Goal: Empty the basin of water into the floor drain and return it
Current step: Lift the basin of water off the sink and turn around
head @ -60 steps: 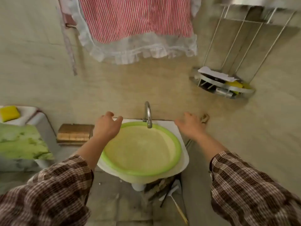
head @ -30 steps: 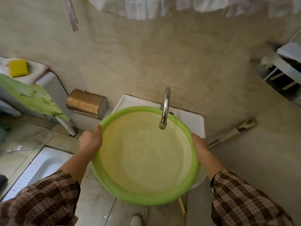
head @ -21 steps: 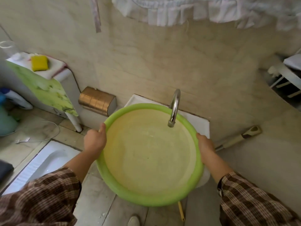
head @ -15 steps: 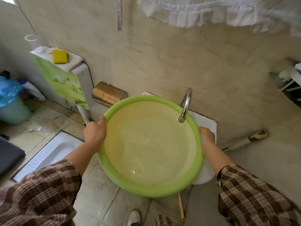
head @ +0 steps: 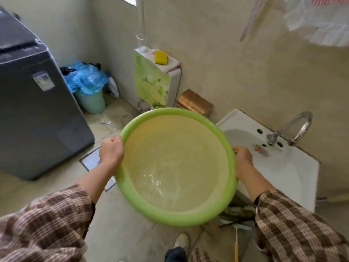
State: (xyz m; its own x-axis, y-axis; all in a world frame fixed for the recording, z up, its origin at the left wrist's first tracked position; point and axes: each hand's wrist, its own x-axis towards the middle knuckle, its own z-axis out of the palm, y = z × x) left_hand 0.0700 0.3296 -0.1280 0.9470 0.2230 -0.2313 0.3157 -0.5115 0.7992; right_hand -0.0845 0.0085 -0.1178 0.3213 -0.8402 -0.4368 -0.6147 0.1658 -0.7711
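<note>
A round green basin (head: 132, 197) with yellowish water in it hangs in the air in front of me, to the left of the white sink (head: 294, 174). My left hand (head: 111, 150) grips its left rim and my right hand (head: 242, 157) grips its right rim. The basin is held about level and the water ripples. Below my left hand, a squat toilet pan (head: 90, 159) is set in the floor, mostly hidden by my arm and the basin. No separate floor drain shows.
A dark grey washing machine (head: 34, 110) stands at the left. A bin with a blue bag (head: 88, 86) sits in the corner, beside a green-patterned cistern (head: 153, 84) with a yellow sponge (head: 160, 57). The tap (head: 300, 127) arches over the sink. Brushes lie under the sink.
I gripped the basin by both rims, lifted it off the sink from under the tap and carried it left. My view turned left, bringing the washing machine and bin into sight.
</note>
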